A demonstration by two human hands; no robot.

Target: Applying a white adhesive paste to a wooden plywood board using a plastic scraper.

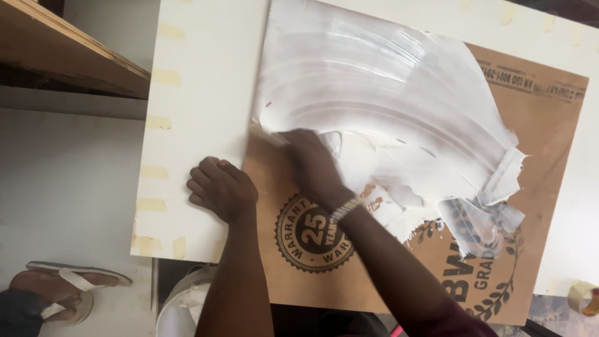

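Head view, looking down on a white table (199, 93) that carried a brown plywood sheet (549, 162). The sheet lay flat toward the table's right side, its near edge hanging past the table's near edge, and printed marks showed on its bare part. A thick coat of white paste (387, 93) covered the far and middle part of the sheet in curved sweeps, ending in a ragged margin toward the right edge and near the middle of the sheet.

The right hand (312, 162) lay on the sheet close to its left edge, at the border of the paste. Its grip was closed on a small flat spreader (265, 134), of which only a pale tip showed beyond the fingers, touching the sheet at the paste's left margin. A metal wristband (345, 209) circled the right wrist, and the forearm crossed the bare, printed part of the sheet.

The left hand (221, 187) rested on the table just beside the sheet's left edge, its fingers curled under and its grip holding nothing, the knuckles pressed on the white surface.

Strips of pale tape (153, 170) ran along the table's left edge. A roll of tape (583, 296) lay at the near right corner. A foot in a sandal (59, 290) stood on the floor beyond the near left corner, and a wooden board (68, 43) crossed the far left.
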